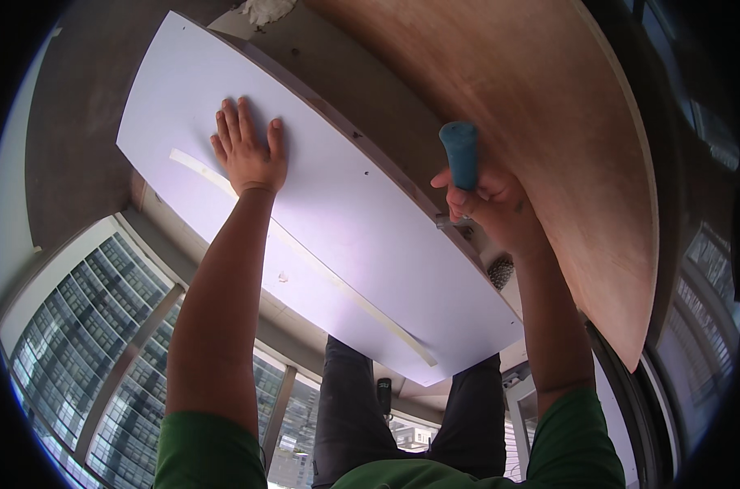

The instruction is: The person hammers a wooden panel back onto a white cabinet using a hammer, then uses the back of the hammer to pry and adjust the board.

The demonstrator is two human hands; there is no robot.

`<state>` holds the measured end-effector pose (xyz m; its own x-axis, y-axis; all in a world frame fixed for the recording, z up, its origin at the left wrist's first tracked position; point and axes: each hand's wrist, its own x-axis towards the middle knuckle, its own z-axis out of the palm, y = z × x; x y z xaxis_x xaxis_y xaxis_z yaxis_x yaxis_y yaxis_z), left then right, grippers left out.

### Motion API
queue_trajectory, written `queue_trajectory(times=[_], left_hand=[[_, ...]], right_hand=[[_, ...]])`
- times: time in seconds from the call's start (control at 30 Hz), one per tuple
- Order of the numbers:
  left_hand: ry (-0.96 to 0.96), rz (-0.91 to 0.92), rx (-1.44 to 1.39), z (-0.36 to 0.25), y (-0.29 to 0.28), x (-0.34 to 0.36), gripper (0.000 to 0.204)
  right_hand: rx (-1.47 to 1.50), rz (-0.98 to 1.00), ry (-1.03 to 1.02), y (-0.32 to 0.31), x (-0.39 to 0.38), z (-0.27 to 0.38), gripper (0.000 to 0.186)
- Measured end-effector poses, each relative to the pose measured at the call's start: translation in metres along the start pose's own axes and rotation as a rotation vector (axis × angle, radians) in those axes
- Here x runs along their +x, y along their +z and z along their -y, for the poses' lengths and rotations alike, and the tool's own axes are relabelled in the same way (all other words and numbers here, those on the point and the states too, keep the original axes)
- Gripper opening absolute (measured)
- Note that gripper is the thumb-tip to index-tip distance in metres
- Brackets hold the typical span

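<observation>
A long white board [337, 220] lies at a slant across the middle, with a pale strip [325, 273] along its face and a few small holes. My left hand [250, 151] is pressed flat on its upper part, fingers spread. Beyond the board's far edge, my right hand [496, 200] grips a blue-handled tool [461, 155], the handle's flared end pointing up and away. A small metal piece shows below the fingers, close to the board's edge; whether it belongs to the tool I cannot tell. My palm and fingers hide the rest of the tool.
A large curved wooden panel [565, 122] rises to the right of my right hand. Crumpled whitish material [268, 10] sits at the top. Windows [101, 326] stand at lower left. My legs [345, 407] are below the board, and a small dark cylinder [384, 394] shows between them.
</observation>
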<state>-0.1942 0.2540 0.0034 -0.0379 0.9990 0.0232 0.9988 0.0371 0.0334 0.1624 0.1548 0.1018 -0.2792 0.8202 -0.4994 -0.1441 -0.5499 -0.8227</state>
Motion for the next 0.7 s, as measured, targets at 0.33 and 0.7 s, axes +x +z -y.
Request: queue_trajectory(times=[0.33,0.7], left_hand=[[0.01,-0.011,-0.002,0.0,0.0,-0.001,0.074],[0.019,-0.023,-0.008,0.003,0.001,0.001,0.075]], right_hand=[[-0.553,-0.065,0.075,0.003,-0.02,0.022,0.033],[-0.047,0.057,0.205,-0.012,-0.034,0.002,0.042]])
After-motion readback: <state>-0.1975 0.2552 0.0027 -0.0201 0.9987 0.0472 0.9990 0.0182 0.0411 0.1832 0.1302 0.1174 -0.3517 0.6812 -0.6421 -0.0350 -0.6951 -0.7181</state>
